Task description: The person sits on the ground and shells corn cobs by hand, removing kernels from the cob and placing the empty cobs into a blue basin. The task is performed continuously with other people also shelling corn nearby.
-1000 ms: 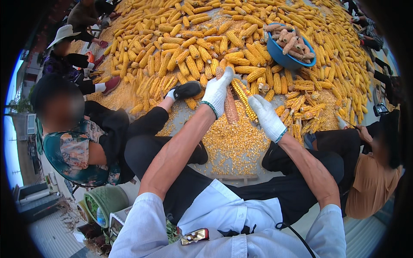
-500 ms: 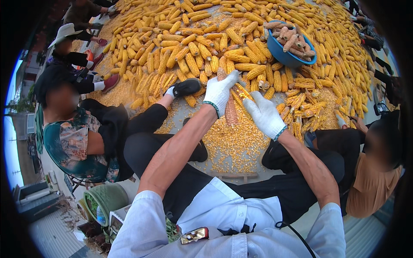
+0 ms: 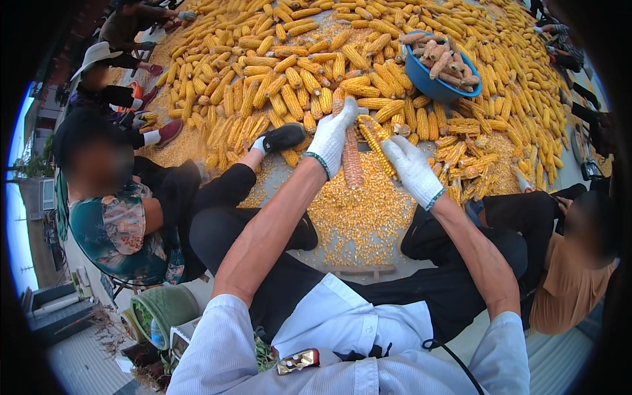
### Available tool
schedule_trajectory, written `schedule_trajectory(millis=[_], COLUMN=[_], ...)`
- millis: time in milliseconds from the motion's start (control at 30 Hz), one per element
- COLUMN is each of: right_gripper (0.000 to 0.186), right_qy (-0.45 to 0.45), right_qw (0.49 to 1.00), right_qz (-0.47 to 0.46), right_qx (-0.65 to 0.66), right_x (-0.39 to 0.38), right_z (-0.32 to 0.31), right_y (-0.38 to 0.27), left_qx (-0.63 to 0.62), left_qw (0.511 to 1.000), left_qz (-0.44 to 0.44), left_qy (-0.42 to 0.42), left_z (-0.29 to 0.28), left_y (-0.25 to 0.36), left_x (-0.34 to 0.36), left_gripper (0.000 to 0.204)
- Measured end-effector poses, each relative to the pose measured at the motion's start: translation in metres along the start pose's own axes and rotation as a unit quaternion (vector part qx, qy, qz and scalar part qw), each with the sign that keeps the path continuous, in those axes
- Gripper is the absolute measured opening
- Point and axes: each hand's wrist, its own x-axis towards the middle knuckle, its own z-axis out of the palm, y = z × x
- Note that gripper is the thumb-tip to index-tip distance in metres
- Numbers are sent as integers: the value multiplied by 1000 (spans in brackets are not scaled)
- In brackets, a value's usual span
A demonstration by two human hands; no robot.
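Note:
My left hand (image 3: 332,137), in a white knit glove with a green cuff, is closed around a bare pinkish corncob (image 3: 352,164). The cob slants down, its lower end sticking out below the fingers. Beside it my right hand (image 3: 413,170), gloved the same way, grips a yellow ear of corn (image 3: 376,146) whose kernels are partly stripped. The two pieces are close together at the top, near my left fingertips; whether they touch I cannot tell. Loose kernels (image 3: 355,214) lie heaped on the ground below, between my knees.
A large pile of corn ears (image 3: 289,85) spreads ahead. On it a blue basin (image 3: 447,89) holds bare cobs. A person in a patterned shirt (image 3: 108,224) sits close at left, one in a tan shirt (image 3: 569,289) at right. A green planter (image 3: 168,309) stands lower left.
My right hand has shifted slightly right and down, and the ear of corn has turned steeper. The left hand keeps hold of the bare cob, moved a little left.

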Motion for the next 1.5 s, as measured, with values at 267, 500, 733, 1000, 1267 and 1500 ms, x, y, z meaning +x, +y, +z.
schedule_trajectory(millis=[267,500,733,1000,1267,1500], right_gripper=[48,53,52,50,52,48], right_qy=[30,-84,-39,40,3,-65], right_qw=[937,996,955,964,969,988], right_qz=[-150,6,127,-121,-121,95], right_qx=[-313,-20,264,-234,-214,105], right_x=[-12,-7,-7,-2,-2,-16], right_z=[6,7,8,13,23,24], right_y=[-4,-2,-14,9,28,-5], left_qx=[48,199,2,-102,38,224], left_qw=[994,962,995,994,989,952], left_qz=[37,142,60,-29,32,137], left_qy=[87,119,84,38,139,155], left_z=[21,9,6,15,21,10], left_y=[-16,-19,-14,-22,-35,-43], left_x=[-11,-6,1,-6,-12,-4], left_gripper=[46,41,51,57,31,40])
